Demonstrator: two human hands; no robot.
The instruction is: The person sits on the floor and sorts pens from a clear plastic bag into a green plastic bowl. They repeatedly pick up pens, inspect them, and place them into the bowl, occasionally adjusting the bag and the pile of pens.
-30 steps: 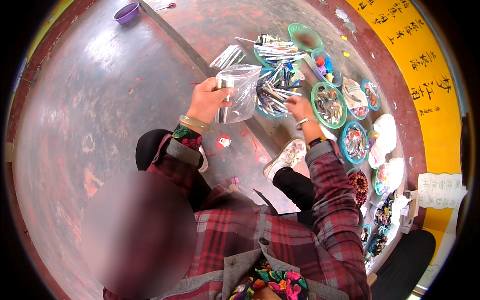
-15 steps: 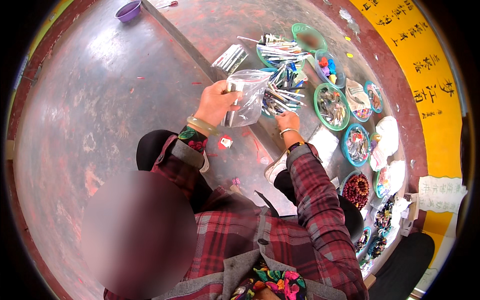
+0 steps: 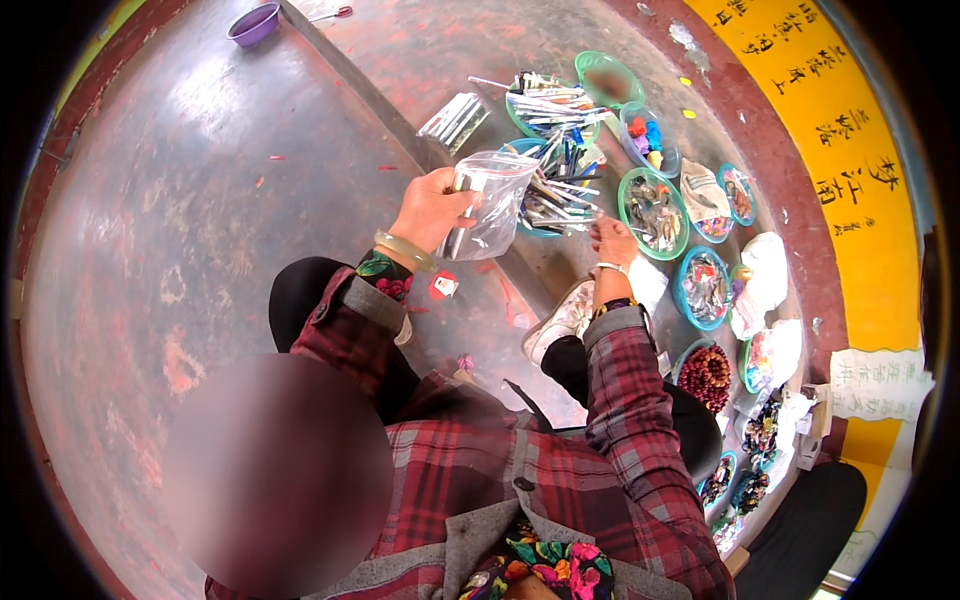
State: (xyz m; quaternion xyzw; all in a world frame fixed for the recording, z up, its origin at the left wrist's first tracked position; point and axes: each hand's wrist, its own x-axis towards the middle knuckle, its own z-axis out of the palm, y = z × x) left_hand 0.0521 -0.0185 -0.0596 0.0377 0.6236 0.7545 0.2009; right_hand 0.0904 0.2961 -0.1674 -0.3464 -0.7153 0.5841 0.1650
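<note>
My left hand (image 3: 432, 212) is closed on the edge of a clear zip bag (image 3: 500, 195). A few white and dark pen-like sticks stand inside the bag, along the side by my fingers. My right hand (image 3: 613, 245) is at the right edge of a blue basket of pens (image 3: 560, 195), fingers curled together. Whatever they pinch is too small to make out against the pen ends beside them. Behind that basket, a green basket (image 3: 555, 105) is heaped with more white pens. A flat bundle of white pens (image 3: 455, 122) lies left of it.
Baskets stand along the right: small metallic-looking pieces (image 3: 655, 212), colourful balls (image 3: 642, 140), dark red beads (image 3: 704, 378). A green lid or bowl (image 3: 608, 78) lies beyond the pens. A low floor ledge (image 3: 370, 95) runs diagonally. A purple basin (image 3: 254, 25) sits far left.
My right hand has drawn back to the right, away from the pens in the blue basket. My left hand keeps the bag in nearly the same place.
</note>
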